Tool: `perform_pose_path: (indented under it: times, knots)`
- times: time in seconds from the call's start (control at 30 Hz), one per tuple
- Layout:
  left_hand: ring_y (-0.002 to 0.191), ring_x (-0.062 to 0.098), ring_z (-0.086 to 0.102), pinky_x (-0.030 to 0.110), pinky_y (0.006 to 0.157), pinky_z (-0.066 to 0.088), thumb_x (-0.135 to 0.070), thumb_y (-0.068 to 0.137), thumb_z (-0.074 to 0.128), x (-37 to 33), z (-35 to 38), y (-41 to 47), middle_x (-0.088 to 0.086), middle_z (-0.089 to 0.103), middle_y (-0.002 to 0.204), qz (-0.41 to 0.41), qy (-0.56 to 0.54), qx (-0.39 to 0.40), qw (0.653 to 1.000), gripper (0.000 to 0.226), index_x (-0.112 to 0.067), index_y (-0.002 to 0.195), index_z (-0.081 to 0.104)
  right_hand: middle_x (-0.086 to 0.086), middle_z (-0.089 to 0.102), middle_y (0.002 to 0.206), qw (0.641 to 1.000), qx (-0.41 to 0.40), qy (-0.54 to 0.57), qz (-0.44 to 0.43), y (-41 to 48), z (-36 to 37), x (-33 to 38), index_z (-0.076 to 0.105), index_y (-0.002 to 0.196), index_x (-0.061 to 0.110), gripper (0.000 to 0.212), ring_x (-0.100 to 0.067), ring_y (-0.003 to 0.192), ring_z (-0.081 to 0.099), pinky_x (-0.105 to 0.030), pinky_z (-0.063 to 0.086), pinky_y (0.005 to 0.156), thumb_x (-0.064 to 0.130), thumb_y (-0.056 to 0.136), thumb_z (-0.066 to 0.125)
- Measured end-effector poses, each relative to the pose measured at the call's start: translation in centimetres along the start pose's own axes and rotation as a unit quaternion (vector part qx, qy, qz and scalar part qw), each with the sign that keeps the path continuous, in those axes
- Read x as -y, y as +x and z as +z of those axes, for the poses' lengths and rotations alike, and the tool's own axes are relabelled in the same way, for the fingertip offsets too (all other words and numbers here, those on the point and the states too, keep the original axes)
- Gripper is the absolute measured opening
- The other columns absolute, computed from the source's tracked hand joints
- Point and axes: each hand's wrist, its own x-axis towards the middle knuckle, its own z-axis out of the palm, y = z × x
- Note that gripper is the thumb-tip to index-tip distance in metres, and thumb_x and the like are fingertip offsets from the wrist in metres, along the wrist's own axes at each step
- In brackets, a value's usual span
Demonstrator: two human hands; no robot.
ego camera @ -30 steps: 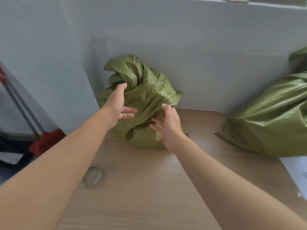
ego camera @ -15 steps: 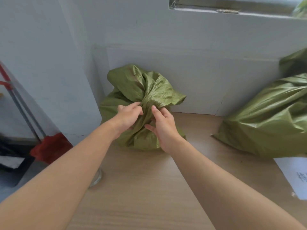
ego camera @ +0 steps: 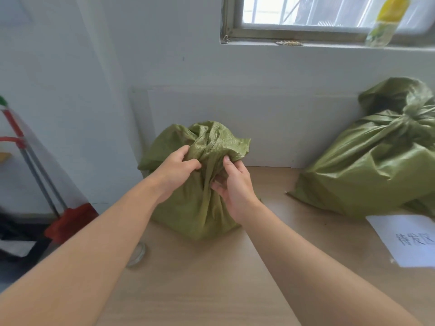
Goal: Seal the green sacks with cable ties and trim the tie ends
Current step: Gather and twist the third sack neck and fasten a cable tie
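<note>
A small green sack (ego camera: 197, 208) stands upright on the wooden table (ego camera: 211, 290) against the white wall, its loose top bunched upward. My left hand (ego camera: 175, 171) grips the gathered fabric from the left. My right hand (ego camera: 235, 182) pinches the same neck from the right, thumb on the cloth. A larger green sack (ego camera: 367, 165) lies on its side at the right, its neck gathered and closed. No cable tie or cutter is visible.
A clear tape roll (ego camera: 138, 254) lies on the table's left edge under my left forearm. A white paper sheet (ego camera: 409, 238) with writing rests at the right. A red broom and dustpan (ego camera: 68, 220) lean beyond the left edge. A window (ego camera: 329, 17) sits above.
Both hands went from open beside the sack to closing on its top, gathering the fabric into a neck. The view tilted upward, revealing the window.
</note>
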Motion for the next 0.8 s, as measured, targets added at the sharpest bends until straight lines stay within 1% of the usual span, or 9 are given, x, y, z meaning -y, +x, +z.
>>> perform_pose_path:
  times: [0.07, 0.13, 0.23, 0.33, 0.43, 0.57, 0.67, 0.73, 0.8]
  knots:
    - [0.106, 0.021, 0.074, 0.044, 0.099, 0.058, -0.003, 0.098, 0.060, -0.1, 0.5, -0.8, 0.004, 0.078, 0.112, 0.008, -0.027, 0.001, 1.000, 0.028, -0.018, 0.120, 0.067, -0.002, 0.079, 0.111, 1.000, -0.003, 0.006, -0.005, -0.8, -0.2, 0.4, 0.067, 0.121, 0.021, 0.021, -0.020, 0.097, 0.075, -0.044, 0.060, 0.094, 0.025, 0.110, 0.049]
    - [0.105, 0.020, 0.075, 0.041, 0.096, 0.059, -0.003, 0.100, 0.059, -0.6, 1.1, -1.8, 0.003, 0.078, 0.113, 0.014, -0.044, 0.002, 0.999, 0.028, -0.017, 0.124, 0.066, -0.001, 0.078, 0.108, 1.000, -0.009, 0.014, -0.007, -1.7, -0.4, 0.8, 0.067, 0.119, 0.022, 0.021, -0.019, 0.094, 0.075, -0.041, 0.061, 0.089, 0.024, 0.111, 0.049]
    - [0.101, 0.019, 0.076, 0.038, 0.091, 0.060, -0.004, 0.101, 0.059, -1.6, 1.8, -3.2, 0.000, 0.079, 0.106, 0.017, -0.055, 0.002, 0.998, 0.025, -0.019, 0.120, 0.067, -0.002, 0.078, 0.116, 1.000, -0.024, 0.019, -0.006, -3.2, -0.8, 1.5, 0.067, 0.121, 0.022, 0.022, -0.022, 0.102, 0.075, -0.040, 0.062, 0.087, 0.025, 0.110, 0.049]
    - [0.093, 0.016, 0.077, 0.034, 0.082, 0.061, -0.005, 0.101, 0.060, -2.7, 2.7, -4.9, -0.005, 0.080, 0.097, 0.022, -0.040, -0.001, 0.999, 0.023, -0.021, 0.116, 0.067, -0.002, 0.076, 0.121, 0.999, -0.042, 0.022, -0.005, -4.8, -1.4, 2.1, 0.067, 0.126, 0.024, 0.024, -0.025, 0.112, 0.073, -0.038, 0.061, 0.083, 0.027, 0.110, 0.049]
    - [0.090, 0.016, 0.077, 0.035, 0.081, 0.062, -0.006, 0.101, 0.060, -3.7, 3.7, -6.7, -0.003, 0.079, 0.100, 0.020, -0.030, -0.013, 0.999, 0.023, -0.021, 0.117, 0.067, -0.001, 0.075, 0.124, 0.998, -0.055, 0.017, -0.003, -6.7, -1.9, 2.8, 0.066, 0.128, 0.026, 0.025, -0.024, 0.115, 0.071, -0.037, 0.060, 0.081, 0.029, 0.110, 0.049]
    - [0.085, 0.015, 0.076, 0.037, 0.082, 0.062, -0.009, 0.101, 0.060, -4.7, 5.4, -9.1, -0.004, 0.077, 0.097, 0.020, -0.017, -0.022, 0.999, 0.021, -0.023, 0.114, 0.067, -0.002, 0.074, 0.125, 0.998, -0.070, 0.003, 0.000, -9.2, -3.1, 3.9, 0.067, 0.123, 0.029, 0.023, -0.025, 0.116, 0.071, -0.036, 0.060, 0.077, 0.030, 0.109, 0.050]
    - [0.077, 0.014, 0.074, 0.036, 0.077, 0.062, -0.009, 0.101, 0.059, -5.3, 6.9, -11.3, -0.008, 0.077, 0.085, 0.015, -0.012, -0.023, 1.000, 0.019, -0.024, 0.110, 0.067, -0.002, 0.075, 0.123, 0.997, -0.074, -0.003, 0.004, -11.3, -4.5, 4.7, 0.068, 0.121, 0.029, 0.021, -0.026, 0.115, 0.071, -0.036, 0.060, 0.076, 0.030, 0.109, 0.050]
    - [0.067, 0.010, 0.071, 0.031, 0.067, 0.060, -0.008, 0.102, 0.058, -5.8, 8.0, -12.8, -0.011, 0.074, 0.072, 0.015, -0.008, -0.028, 0.999, 0.018, -0.023, 0.104, 0.066, -0.002, 0.075, 0.121, 0.998, -0.066, -0.007, 0.004, -12.9, -5.3, 5.4, 0.068, 0.119, 0.029, 0.021, -0.026, 0.112, 0.072, -0.035, 0.060, 0.075, 0.030, 0.110, 0.050]
    - [0.061, 0.007, 0.070, 0.027, 0.060, 0.056, -0.006, 0.102, 0.057, -6.6, 9.1, -14.4, -0.013, 0.072, 0.067, 0.020, -0.007, -0.034, 0.999, 0.019, -0.024, 0.102, 0.065, -0.001, 0.076, 0.119, 0.998, -0.059, -0.012, 0.002, -14.3, -6.1, 6.2, 0.068, 0.118, 0.030, 0.021, -0.026, 0.112, 0.072, -0.035, 0.060, 0.077, 0.031, 0.110, 0.049]
